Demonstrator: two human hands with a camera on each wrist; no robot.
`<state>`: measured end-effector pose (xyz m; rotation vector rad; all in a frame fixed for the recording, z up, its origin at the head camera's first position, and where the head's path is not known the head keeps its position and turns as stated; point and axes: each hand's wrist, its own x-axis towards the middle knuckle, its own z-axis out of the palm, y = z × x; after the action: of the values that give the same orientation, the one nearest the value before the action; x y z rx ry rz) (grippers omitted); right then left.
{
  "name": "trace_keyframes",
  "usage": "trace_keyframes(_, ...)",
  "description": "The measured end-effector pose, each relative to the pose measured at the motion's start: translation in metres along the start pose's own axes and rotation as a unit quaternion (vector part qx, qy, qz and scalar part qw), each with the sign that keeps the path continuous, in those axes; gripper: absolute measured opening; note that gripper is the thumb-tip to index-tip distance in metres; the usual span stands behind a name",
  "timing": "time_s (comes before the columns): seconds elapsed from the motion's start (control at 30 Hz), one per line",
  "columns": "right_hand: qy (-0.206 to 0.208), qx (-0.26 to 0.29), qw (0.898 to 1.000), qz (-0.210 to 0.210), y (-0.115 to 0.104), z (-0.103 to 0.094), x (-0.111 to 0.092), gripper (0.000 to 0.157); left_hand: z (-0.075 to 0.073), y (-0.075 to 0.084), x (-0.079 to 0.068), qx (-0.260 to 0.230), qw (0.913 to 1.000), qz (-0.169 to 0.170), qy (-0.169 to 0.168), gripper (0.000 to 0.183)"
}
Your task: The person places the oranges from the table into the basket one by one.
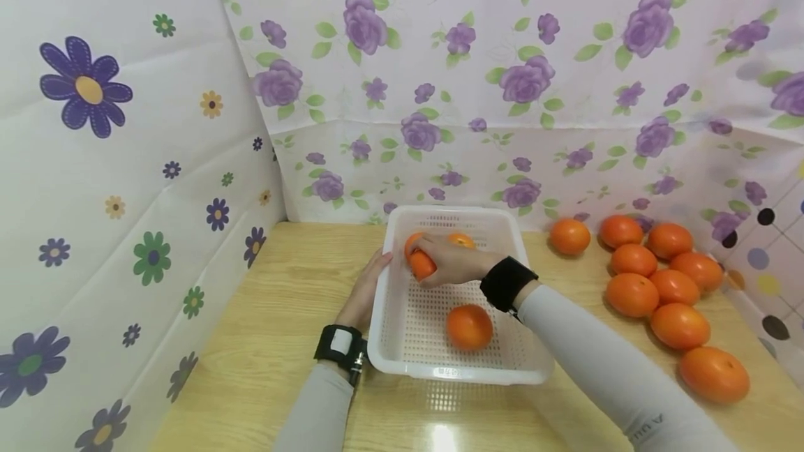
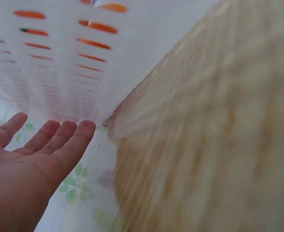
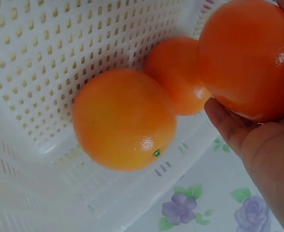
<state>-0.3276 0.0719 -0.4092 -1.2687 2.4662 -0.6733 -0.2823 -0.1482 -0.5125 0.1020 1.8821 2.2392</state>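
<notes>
Orange (image 3: pixel 250 60) sits in right grip (image 1: pixel 449 261), unreadable lettering (image 1: pixel 645 428) on that arm's sleeve (image 1: pixel 597 354).

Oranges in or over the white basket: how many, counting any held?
4 visible: a front orange, a back orange, a back-left orange, and a held orange in the right hand's grip. The grip covers part of the basket, so more may be hidden.

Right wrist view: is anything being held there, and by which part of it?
Yes: the right hand grips one orange fruit by its rounded sides, from opposite sides. The left hand grips nothing, beside the white basket.
</notes>
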Motion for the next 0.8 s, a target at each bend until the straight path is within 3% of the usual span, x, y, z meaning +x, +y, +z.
trace_keyframes(0.37,-0.023,-0.065,0.997,0.037,0.001,0.009,0.009,0.051,0.0,-0.002,0.0,0.001,0.9999,0.009,-0.007,0.072)
trace_keyframes(0.8,-0.04,-0.129,0.99,0.048,-0.005,0.022,0.019,0.066,-0.001,-0.001,0.001,0.006,1.0,0.005,0.006,0.073)
